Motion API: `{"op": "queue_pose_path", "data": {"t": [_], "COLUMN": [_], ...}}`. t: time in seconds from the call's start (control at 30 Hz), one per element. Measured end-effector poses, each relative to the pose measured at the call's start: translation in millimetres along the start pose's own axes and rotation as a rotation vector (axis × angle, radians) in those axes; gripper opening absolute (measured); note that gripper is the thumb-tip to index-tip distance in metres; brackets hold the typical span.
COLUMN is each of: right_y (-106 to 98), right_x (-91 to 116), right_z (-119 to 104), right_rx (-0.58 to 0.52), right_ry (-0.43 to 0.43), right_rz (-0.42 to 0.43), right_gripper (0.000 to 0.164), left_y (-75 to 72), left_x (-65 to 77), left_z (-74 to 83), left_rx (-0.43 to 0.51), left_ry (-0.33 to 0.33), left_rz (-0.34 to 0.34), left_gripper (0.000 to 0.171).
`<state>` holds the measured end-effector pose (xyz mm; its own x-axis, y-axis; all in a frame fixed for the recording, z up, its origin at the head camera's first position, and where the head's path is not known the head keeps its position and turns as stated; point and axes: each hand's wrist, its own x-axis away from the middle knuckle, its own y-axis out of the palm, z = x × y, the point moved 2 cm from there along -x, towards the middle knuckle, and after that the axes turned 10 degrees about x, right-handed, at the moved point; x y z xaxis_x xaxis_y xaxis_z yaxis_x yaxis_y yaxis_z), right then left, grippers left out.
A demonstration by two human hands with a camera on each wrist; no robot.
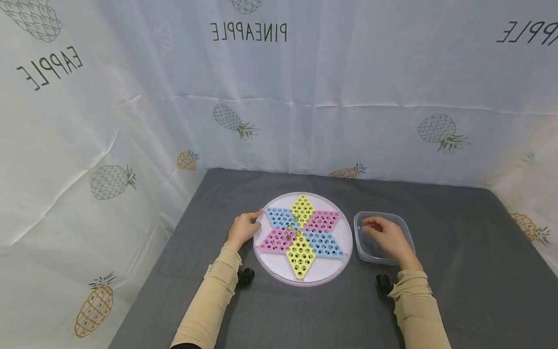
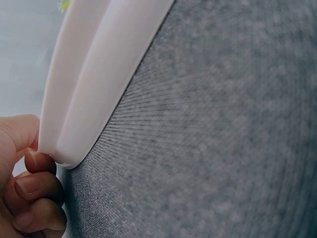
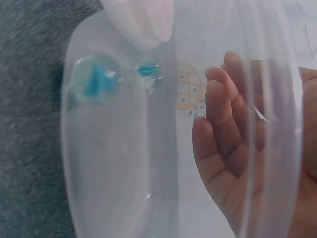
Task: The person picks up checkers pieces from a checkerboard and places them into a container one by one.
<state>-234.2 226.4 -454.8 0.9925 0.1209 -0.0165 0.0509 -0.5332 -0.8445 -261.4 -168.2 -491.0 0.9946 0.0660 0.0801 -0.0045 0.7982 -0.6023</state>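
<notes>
A round white Chinese checkers board (image 1: 274, 265) with a star of yellow, pink and blue holes lies on the table. My left hand (image 1: 243, 230) pinches its left rim; the left wrist view shows the thumb above and curled fingers at the underside. Several glass marbles, green ones (image 1: 296, 219) and a reddish one (image 1: 288, 238), sit near the star's middle. My right hand (image 1: 388, 237) is over a clear plastic container (image 1: 376, 248), its fingers loosely bent with nothing seen between them. Inside, marbles with blue swirls (image 3: 99, 82) rest at one end, apart from the fingertips.
The dark grey cloth-covered table (image 1: 314, 315) stretches around the board and container. A black object (image 1: 246, 276) shows by the left wrist and another black piece (image 1: 384, 283) by the right wrist. Behind hangs a white curtain (image 1: 305, 135) with pineapple prints.
</notes>
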Motion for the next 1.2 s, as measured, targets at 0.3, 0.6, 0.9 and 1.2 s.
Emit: {"op": "queue_pose_path", "data": {"t": [0.3,0.6,0.9,1.2], "right_y": [-10,-14,-5,13], "right_x": [2,3,-4,-7], "right_z": [-12,-31,-59,-83], "right_rx": [-0.034,-0.052,-0.091,-0.117], "right_ry": [-0.021,-0.051,-0.091,-0.124], "right_rz": [0.016,0.039,0.030,0.003], "right_gripper": [0.039,0.037,0.036,0.029], "left_y": [0.2,-0.2,-0.5,0.3], "left_x": [0.2,1.7,1.6,0.7], "left_z": [1.9,2.4,2.4,2.2], "left_rx": [-0.012,-0.003,-0.007,-0.004], "left_ry": [-0.002,0.002,0.000,-0.005], "left_rz": [-0.007,-0.014,-0.003,0.000], "left_gripper": [0.047,0.047,0.047,0.047]}}
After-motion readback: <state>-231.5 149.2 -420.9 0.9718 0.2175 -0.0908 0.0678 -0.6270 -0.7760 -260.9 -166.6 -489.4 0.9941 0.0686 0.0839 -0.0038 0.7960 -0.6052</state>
